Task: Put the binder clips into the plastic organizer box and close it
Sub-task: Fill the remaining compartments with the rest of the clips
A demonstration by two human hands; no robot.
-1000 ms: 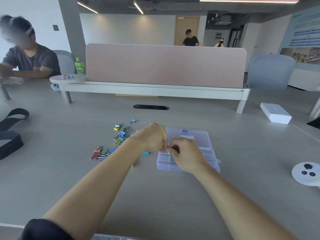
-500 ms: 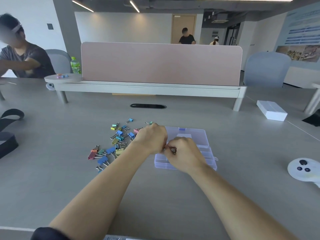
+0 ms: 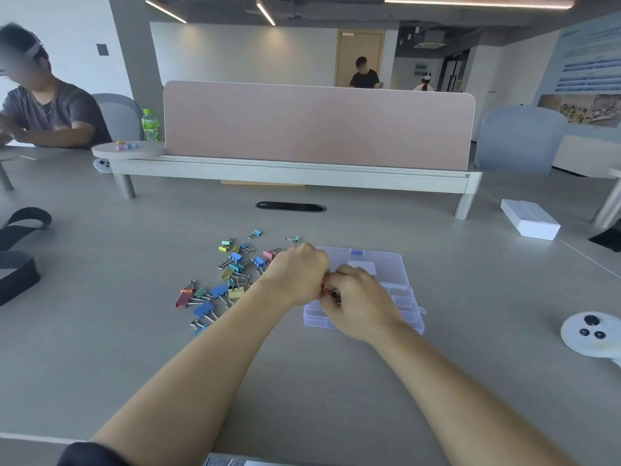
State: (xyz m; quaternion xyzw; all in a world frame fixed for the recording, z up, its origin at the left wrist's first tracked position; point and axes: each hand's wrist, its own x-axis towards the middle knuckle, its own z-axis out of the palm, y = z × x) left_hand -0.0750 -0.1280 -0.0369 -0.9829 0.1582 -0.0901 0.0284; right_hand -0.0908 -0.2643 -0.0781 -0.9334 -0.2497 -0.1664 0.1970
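A clear plastic organizer box (image 3: 400,297) lies open on the grey table, its lid (image 3: 379,264) folded back on the far side. Several coloured binder clips (image 3: 232,274) are scattered to its left. My left hand (image 3: 295,274) and my right hand (image 3: 356,301) meet over the box's left part, fingers curled, pinching a small dark binder clip (image 3: 334,294) between them. The clip is mostly hidden by my fingers.
A white box (image 3: 531,220) lies at the far right and a white controller (image 3: 591,332) at the right edge. Black straps (image 3: 20,250) sit at the left. A pink divider (image 3: 319,126) on a shelf crosses the table behind. A person sits at the far left.
Both hands stay pressed together over the box, working the same clip. The view has shifted slightly; more loose clips show at the left than one second ago.
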